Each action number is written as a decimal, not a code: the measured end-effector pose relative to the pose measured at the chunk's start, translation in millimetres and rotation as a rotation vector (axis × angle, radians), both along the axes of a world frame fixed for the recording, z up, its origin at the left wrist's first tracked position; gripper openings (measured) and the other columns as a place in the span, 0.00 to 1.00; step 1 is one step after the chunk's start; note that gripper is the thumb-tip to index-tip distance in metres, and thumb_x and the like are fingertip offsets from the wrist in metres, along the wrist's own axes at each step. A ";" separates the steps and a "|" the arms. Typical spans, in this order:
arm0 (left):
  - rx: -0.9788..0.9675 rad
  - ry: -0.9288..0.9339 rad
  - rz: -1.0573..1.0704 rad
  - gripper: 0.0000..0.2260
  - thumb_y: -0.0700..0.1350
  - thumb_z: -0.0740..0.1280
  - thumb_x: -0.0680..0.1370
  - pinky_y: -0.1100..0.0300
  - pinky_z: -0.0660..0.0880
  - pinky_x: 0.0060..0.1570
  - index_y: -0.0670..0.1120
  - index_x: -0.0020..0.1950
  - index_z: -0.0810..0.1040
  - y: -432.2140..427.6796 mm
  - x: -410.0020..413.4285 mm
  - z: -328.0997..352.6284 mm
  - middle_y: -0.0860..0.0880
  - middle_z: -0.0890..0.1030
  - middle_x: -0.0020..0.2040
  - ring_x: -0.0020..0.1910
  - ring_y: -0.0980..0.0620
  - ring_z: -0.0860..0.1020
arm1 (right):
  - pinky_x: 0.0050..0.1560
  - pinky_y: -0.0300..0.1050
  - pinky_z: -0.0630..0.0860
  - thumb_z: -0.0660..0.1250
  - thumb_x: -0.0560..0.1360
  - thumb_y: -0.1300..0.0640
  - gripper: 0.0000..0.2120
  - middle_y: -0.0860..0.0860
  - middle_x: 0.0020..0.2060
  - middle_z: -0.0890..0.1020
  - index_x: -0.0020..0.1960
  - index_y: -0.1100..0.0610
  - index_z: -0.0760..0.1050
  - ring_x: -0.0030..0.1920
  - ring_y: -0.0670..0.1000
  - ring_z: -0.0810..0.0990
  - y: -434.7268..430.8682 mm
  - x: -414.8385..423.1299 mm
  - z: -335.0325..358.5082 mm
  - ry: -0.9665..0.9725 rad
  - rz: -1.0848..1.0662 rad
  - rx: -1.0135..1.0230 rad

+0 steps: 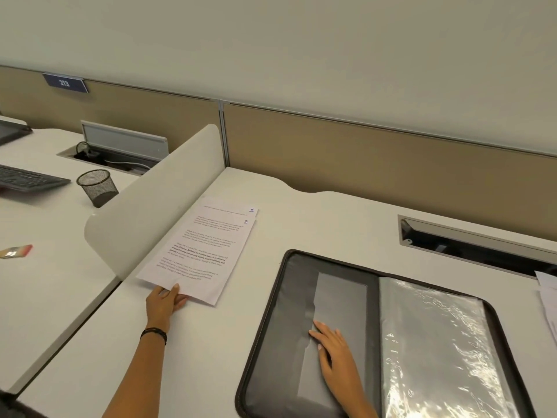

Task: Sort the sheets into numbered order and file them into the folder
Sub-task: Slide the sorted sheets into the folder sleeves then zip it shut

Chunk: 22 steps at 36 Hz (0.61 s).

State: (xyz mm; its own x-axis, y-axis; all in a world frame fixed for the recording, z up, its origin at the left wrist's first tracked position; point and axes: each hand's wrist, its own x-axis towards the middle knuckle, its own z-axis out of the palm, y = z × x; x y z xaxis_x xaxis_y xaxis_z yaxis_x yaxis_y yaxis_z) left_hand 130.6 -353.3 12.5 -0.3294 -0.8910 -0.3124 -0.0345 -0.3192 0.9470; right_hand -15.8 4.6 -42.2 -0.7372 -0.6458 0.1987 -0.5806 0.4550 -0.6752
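Your left hand (pixel 164 300) pinches the near corner of the sheets (pixel 199 251), thumb on top and fingers (pixel 180 298) curled underneath. The stack runs away from those fingers along the bench (pixel 196 351); the top sheet is marked 2, and one marked 1 peeks out beyond it. Your right hand (pixel 334 351) lies flat on the left inner cover of the open folder (pixel 286 327), fingers pressed together and gripping nothing. The clear sleeves (pixel 434 342) lie just right of those fingers.
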 end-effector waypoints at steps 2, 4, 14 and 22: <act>-0.014 -0.029 0.031 0.05 0.35 0.64 0.79 0.68 0.77 0.27 0.40 0.43 0.73 -1.3 -2.5 -0.4 0.38 0.78 0.47 0.30 0.54 0.80 | 0.73 0.31 0.47 0.43 0.78 0.36 0.20 0.39 0.67 0.70 0.63 0.38 0.68 0.69 0.34 0.61 -0.3 0.7 0.8 0.004 0.000 0.014; -0.039 -0.049 0.060 0.09 0.36 0.65 0.79 0.68 0.75 0.24 0.41 0.39 0.71 -1.5 -4.3 -2.4 0.39 0.78 0.43 0.25 0.58 0.79 | 0.73 0.32 0.48 0.47 0.78 0.44 0.17 0.39 0.67 0.70 0.63 0.39 0.68 0.69 0.34 0.61 -0.3 0.8 1.3 0.005 -0.005 0.024; -0.094 -0.064 0.292 0.15 0.46 0.70 0.76 0.66 0.78 0.27 0.35 0.55 0.76 21.5 1.5 -2.2 0.39 0.81 0.45 0.23 0.57 0.78 | 0.73 0.31 0.46 0.48 0.78 0.48 0.17 0.40 0.67 0.70 0.63 0.37 0.67 0.68 0.29 0.59 -0.7 1.4 1.0 0.006 -0.015 0.003; -0.141 -0.114 0.283 0.09 0.45 0.65 0.80 0.69 0.76 0.27 0.38 0.52 0.75 48.1 8.2 -1.6 0.38 0.82 0.45 0.24 0.59 0.78 | 0.73 0.33 0.45 0.46 0.77 0.45 0.19 0.38 0.68 0.66 0.64 0.39 0.67 0.69 0.29 0.56 1.1 2.0 7.0 -0.043 0.021 0.033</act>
State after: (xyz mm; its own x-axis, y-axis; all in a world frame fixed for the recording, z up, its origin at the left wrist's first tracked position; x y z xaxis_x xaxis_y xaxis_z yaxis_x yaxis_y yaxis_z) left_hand 138.8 -305.1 10.9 -0.0325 -0.9793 -0.1996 -0.0713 -0.1969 0.9778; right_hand -13.8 5.7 -35.2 -0.7312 -0.6665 0.1451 -0.5605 0.4659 -0.6846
